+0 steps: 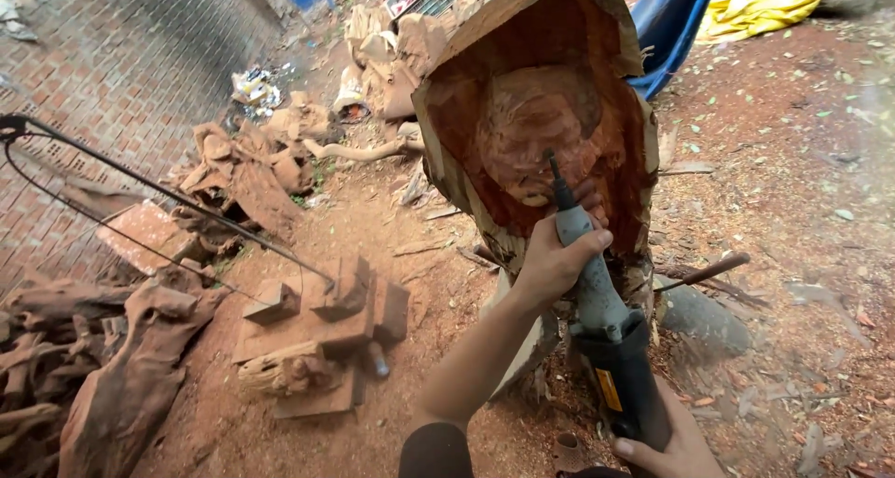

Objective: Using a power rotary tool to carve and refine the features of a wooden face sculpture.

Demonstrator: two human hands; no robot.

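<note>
Covering the whole scene, reddish-brown earthen ground point(802, 161) strewn with wood chips and sawdust is recorded, bordered at upper left by a grey brick-paved surface point(121, 68). Near the centre, a large upright reddish wooden slab point(536, 124) is observed, its hollowed front bearing a rounded relief carving, with pale bark retained along its edges. Behind it, a blue tarpaulin point(676, 21) and a crumpled yellow sheet point(760, 7) are noted. At left, a heap of gnarled brown root pieces point(112, 375) is seen, and beside it stacked rectangular reddish wooden blocks point(317, 324). A thin black bent metal rod point(158, 194) extends from the left edge down to those blocks. A dark-handled tool point(704, 273) lies on the ground just right of the slab's base.

A grey and black handheld rotary grinder point(601, 320) is held at an angle against the slab, its slim black bit touching the lower part of the carving. The left hand point(555, 264) is closed around the grey neck of the grinder, with the thumb across it. The right hand point(676, 436) is wrapped about the black rear body, with only part of it in view at the bottom edge.
</note>
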